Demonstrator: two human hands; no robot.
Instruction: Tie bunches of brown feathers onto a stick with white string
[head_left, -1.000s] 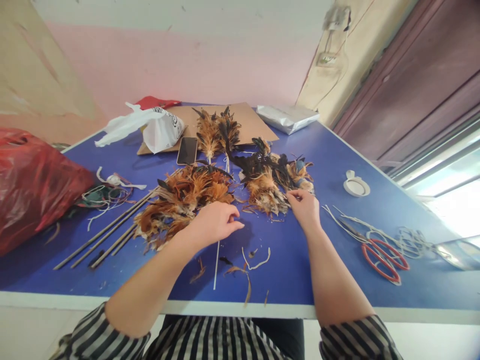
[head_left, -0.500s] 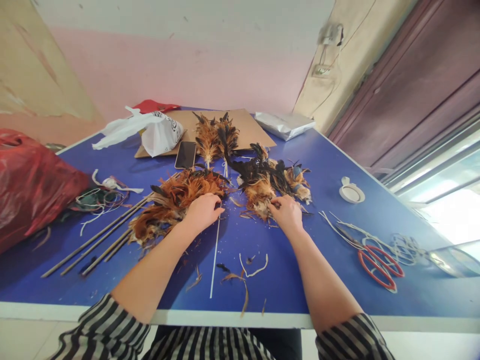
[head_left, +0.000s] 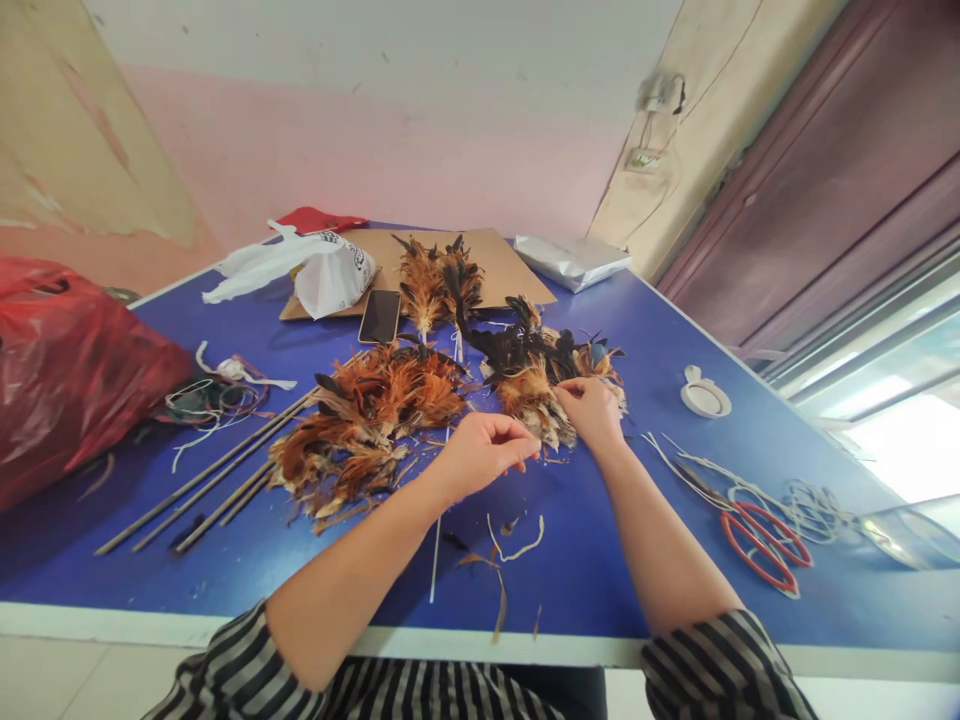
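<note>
My left hand [head_left: 484, 455] is over the middle of the table, its fingers pinched together beside the right-hand feather pile; whatever they hold is too small to make out. My right hand [head_left: 591, 412] is closed at the near right side of that pile of tan and black feathers [head_left: 529, 385], its fingertips pinching among them. To the left lies a larger heap of orange-brown feathers [head_left: 375, 410], which neither hand touches. Behind stand out two bound feather bunches, a lighter one [head_left: 421, 280] and a darker one [head_left: 461, 280], lying partly on cardboard.
Thin sticks [head_left: 217, 475] stick out from under the left heap, near a red plastic bag [head_left: 71, 370]. A phone [head_left: 380, 316] lies at the back. On the right are a tape roll [head_left: 706, 396], red-handled scissors [head_left: 765, 545] and white string [head_left: 810, 510]. Cut string [head_left: 517, 550] lies in front.
My left hand has moved right, from the edge of the orange-brown heap to beside the right-hand pile. My right hand stays at its pile, shifted slightly. The whole view has shifted a little.
</note>
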